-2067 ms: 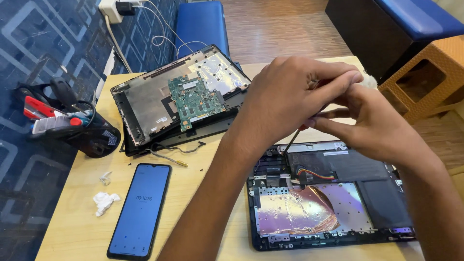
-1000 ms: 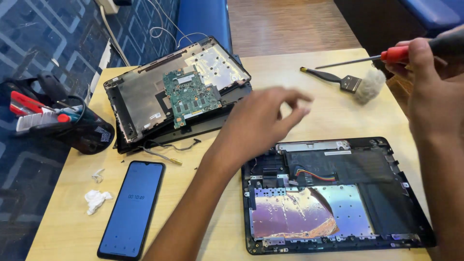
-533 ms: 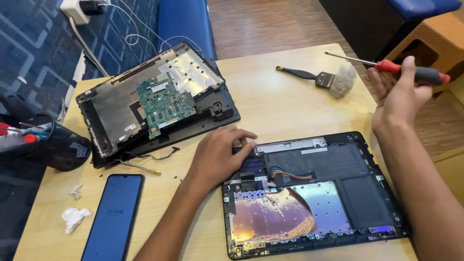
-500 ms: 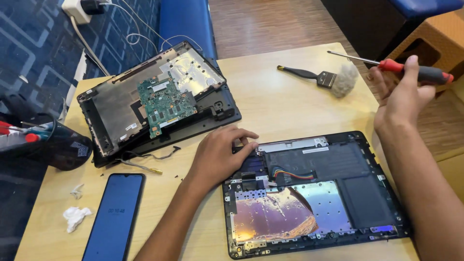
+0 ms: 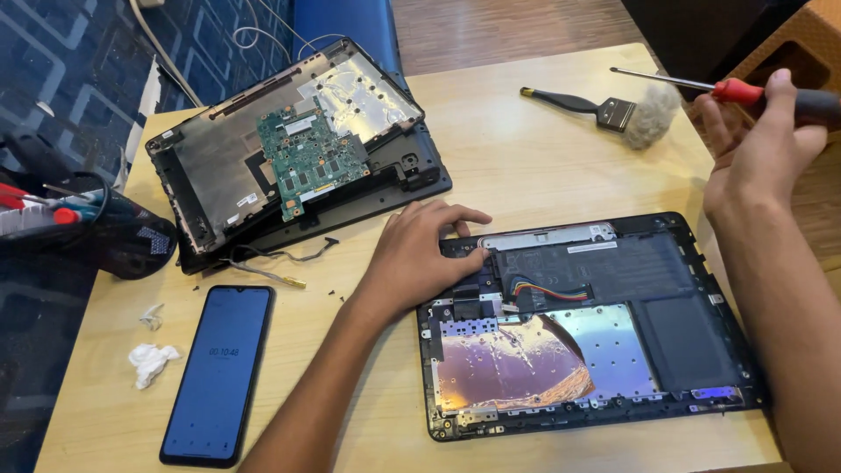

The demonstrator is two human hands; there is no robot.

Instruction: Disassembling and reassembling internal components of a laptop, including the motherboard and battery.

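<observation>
Presently the left hand [image 5: 419, 256] lies flat, fingers spread, on the top-left corner of the opened black laptop base [image 5: 585, 320] on the wooden table [image 5: 526, 158]. Raised at the table's right edge, the right hand [image 5: 760, 144] grips a red-handled screwdriver [image 5: 731, 89] with a slim metal shaft.

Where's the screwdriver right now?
In the head view the red-handled screwdriver is at the upper right, held off the table in the right hand, its shaft pointing left above the brush, beyond the open laptop base.
</observation>
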